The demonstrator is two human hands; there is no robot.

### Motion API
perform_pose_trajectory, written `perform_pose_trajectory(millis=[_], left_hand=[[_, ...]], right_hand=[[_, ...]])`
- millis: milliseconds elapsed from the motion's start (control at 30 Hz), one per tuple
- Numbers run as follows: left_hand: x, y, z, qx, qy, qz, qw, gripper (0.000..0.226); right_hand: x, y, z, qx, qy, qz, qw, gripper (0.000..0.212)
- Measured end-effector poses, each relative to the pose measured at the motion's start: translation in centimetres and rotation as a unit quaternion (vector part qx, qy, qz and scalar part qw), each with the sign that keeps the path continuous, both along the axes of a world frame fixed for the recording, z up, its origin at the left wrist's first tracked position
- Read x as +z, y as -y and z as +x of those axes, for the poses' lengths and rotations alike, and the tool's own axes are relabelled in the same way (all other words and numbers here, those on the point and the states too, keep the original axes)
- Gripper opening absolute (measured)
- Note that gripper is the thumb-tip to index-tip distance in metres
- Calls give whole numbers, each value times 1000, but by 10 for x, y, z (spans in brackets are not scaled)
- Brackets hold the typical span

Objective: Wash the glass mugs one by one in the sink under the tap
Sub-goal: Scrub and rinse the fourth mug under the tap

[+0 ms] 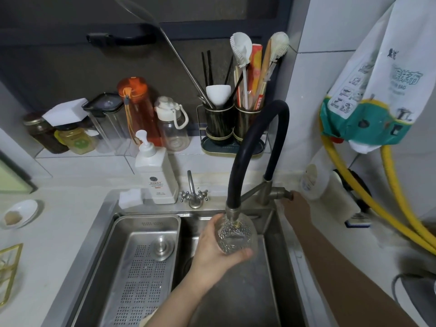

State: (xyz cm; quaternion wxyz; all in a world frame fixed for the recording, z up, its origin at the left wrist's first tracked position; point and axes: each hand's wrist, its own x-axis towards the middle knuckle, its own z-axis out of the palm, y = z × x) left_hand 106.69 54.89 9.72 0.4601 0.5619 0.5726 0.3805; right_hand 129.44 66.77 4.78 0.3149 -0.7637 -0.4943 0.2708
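Observation:
A clear textured glass mug [237, 236] is held over the steel sink [271, 267], right under the nozzle of the black hose tap [236, 185]. My left hand [212, 251] is wrapped around the mug from the left, thumb across its lower edge. The nozzle tip sits at the mug's mouth. My right hand [296, 205] reaches to the tap's lever at the right of the tap base and its fingers touch the lever end. I cannot make out running water.
A perforated steel drain tray [141, 267] fills the sink's left half. A white soap pump bottle [157, 175], a sponge [130, 198] and a small second tap [194, 194] stand behind the sink. Jars, bottles and a utensil holder [232, 128] line the back ledge. Yellow hoses [368, 201] run at right.

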Motion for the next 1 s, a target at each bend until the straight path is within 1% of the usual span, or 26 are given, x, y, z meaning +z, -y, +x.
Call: perform_pose_trajectory(millis=[33,100,200,333,500,600,700,733,800,833,867,933,1000], left_hand=[[0,-1,0,-5,-5,-1,1000,82],[-1,-4,-1,-8,-13,-5,1000,82],[-3,-8,-1,-6,-10,-8,1000,81],[-8,-11,2,-7,-8,-9,1000,85],[-10,-12,2,-12,-25,-2,1000,83],[-11,-11,0,-14,-33,-7,999,84],[-13,-8,-2,-18,-28,-15,999,87],[-14,-7,-3,-19,-29,-19,999,88],[-15,-6,-6,-28,-28,-26,999,91],[-15,-5,-9,-34,-23,-29,999,93],[-16,-5,-12,-40,-17,-34,998,96],[-15,-3,-19,-48,-11,-43,998,99],[-10,-1,-25,-55,-16,-44,997,97]], right_hand=[[-3,-3,2,4,24,8,1000,14],[-9,-10,6,-17,35,18,999,21],[-14,-15,11,-31,32,29,999,23],[-21,-17,16,-24,38,36,998,24],[-23,-22,20,-32,39,12,999,25],[-19,-19,21,-43,36,14,998,24],[-15,-10,14,-51,0,5,999,20],[-13,-4,8,-49,-26,7,998,19],[-9,17,-6,-49,-136,25,989,18],[-3,31,-15,-50,-176,38,982,20],[3,47,-24,-41,-180,41,982,23],[9,76,-40,35,-179,29,983,30],[18,101,-55,138,-245,-14,960,35]])
